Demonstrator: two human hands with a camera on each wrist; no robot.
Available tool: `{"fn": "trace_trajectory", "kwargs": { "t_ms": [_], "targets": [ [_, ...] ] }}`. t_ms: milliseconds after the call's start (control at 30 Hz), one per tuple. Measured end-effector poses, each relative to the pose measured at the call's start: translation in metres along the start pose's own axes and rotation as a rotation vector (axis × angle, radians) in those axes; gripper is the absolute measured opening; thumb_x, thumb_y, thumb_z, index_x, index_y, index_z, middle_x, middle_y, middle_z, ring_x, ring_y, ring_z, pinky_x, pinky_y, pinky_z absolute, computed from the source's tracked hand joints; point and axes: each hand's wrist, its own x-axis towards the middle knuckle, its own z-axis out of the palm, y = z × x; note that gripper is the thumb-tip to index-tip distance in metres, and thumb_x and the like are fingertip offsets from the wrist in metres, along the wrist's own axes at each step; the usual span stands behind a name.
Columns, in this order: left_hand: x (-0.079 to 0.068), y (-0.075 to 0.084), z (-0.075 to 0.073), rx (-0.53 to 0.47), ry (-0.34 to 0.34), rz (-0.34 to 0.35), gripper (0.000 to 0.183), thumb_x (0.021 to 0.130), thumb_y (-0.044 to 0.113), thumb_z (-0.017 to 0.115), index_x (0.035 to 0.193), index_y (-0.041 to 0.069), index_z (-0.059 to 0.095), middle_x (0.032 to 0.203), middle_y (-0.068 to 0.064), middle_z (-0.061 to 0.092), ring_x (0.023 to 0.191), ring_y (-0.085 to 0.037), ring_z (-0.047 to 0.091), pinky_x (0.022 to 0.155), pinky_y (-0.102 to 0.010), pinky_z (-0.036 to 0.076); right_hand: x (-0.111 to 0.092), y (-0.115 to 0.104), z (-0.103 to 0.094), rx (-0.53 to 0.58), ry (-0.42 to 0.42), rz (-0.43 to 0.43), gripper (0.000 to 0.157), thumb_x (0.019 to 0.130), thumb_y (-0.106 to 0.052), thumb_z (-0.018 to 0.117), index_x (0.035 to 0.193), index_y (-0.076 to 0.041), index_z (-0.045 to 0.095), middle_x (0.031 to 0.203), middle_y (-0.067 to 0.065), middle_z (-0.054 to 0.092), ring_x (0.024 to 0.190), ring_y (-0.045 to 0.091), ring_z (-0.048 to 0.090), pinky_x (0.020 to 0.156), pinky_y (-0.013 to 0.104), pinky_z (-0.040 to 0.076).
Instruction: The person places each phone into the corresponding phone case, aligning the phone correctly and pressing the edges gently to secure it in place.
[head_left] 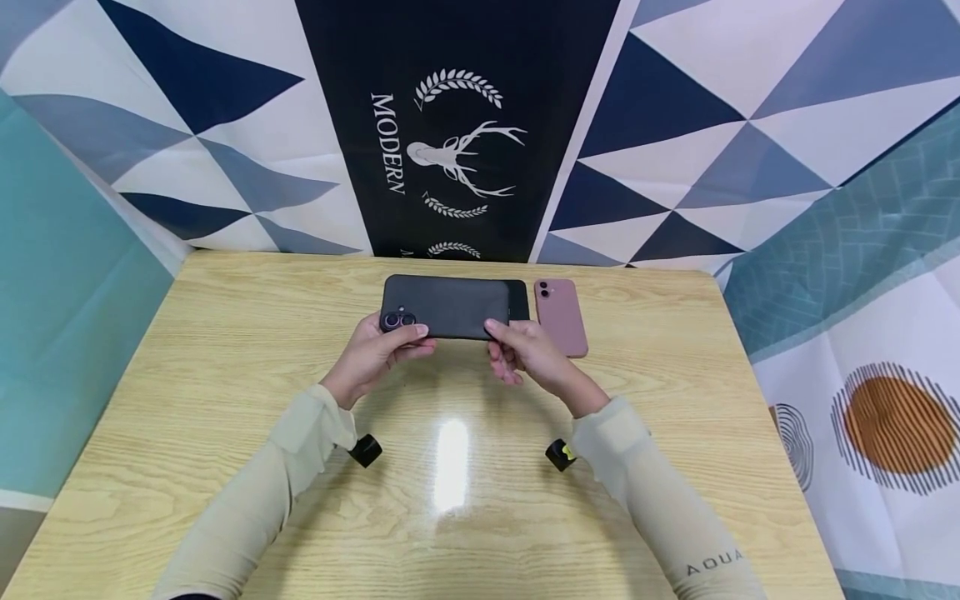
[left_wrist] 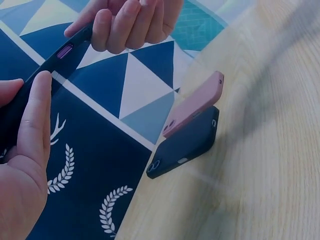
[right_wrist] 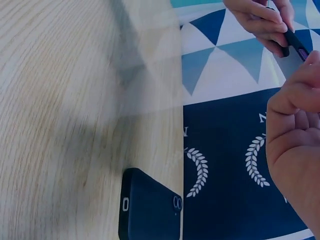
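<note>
A phone in a black case (head_left: 450,307) is held lengthwise above the far part of the table, its camera lenses at the lower left corner. My left hand (head_left: 375,346) grips that end, thumb along the near edge and fingers underneath. The other end is pinched by my right hand (head_left: 528,350), thumb on the case and fingers curled below. A purple side shows through a cutout in the case in the left wrist view. A second black phone (left_wrist: 187,142) lies on the table, mostly hidden behind the held one in the head view. Beside it rests a pink phone (head_left: 562,321), lenses up.
The wooden table (head_left: 225,400) ends at a patterned cloth backdrop (head_left: 465,50) with a deer print. Black wrist devices (head_left: 365,451) show beside both cuffs. Patterned cloths also hang at the left and right sides.
</note>
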Motion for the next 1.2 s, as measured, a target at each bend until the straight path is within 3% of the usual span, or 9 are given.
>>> {"fn": "trace_trajectory", "kwargs": {
  "t_ms": [400,700,933,1100,1200],
  "targets": [
    [-0.0012,-0.0012,-0.0031,-0.013,0.001,-0.013,0.011,0.089,-0.002,0.057,0.099,0.001,0.052,0.082,-0.006,0.069,0.074,-0.014,0.071,0.076,-0.025,0.057,0.0037,0.0043,0.0058,-0.015,-0.006,-0.006,0.029,0.094,-0.025,0.054,0.074,-0.005,0.059,0.057,0.000,0.058,0.046,0.009,0.048,0.043,0.022,0.038],
    [-0.0025,-0.0011,-0.0043,-0.022,-0.057,0.008,0.010,0.090,0.000,0.054,0.086,0.006,0.061,0.075,-0.004,0.070,0.070,-0.012,0.070,0.072,-0.024,0.058,0.0069,0.0012,0.0010,0.255,0.092,-0.002,0.024,0.098,-0.026,0.045,0.099,-0.006,0.057,0.061,-0.001,0.065,0.044,0.007,0.054,0.044,0.019,0.044],
    [-0.0018,-0.0007,-0.0034,-0.019,-0.054,0.007,0.008,0.090,0.000,0.051,0.089,0.006,0.055,0.074,-0.004,0.070,0.069,-0.012,0.069,0.071,-0.024,0.058,0.0058,-0.0007,-0.0019,0.268,0.095,0.001,0.023,0.097,-0.021,0.044,0.091,-0.010,0.062,0.058,-0.003,0.063,0.042,0.007,0.051,0.042,0.019,0.039],
    [-0.0011,-0.0010,-0.0026,-0.050,-0.052,0.006,0.006,0.090,0.000,0.052,0.091,0.005,0.052,0.077,-0.005,0.070,0.070,-0.013,0.070,0.073,-0.025,0.058,0.0064,0.0000,-0.0019,0.284,0.071,0.022,0.016,0.095,-0.015,0.048,0.106,-0.004,0.053,0.061,-0.002,0.065,0.042,0.007,0.053,0.042,0.018,0.040],
    [-0.0004,-0.0017,-0.0027,-0.062,-0.050,0.007,0.005,0.091,0.000,0.052,0.092,0.005,0.053,0.078,-0.005,0.070,0.072,-0.013,0.070,0.074,-0.025,0.057,0.0067,-0.0007,-0.0001,0.291,0.061,0.033,0.022,0.093,-0.010,0.052,0.112,-0.002,0.046,0.062,-0.001,0.065,0.043,0.006,0.056,0.042,0.016,0.043]
  ]
}}
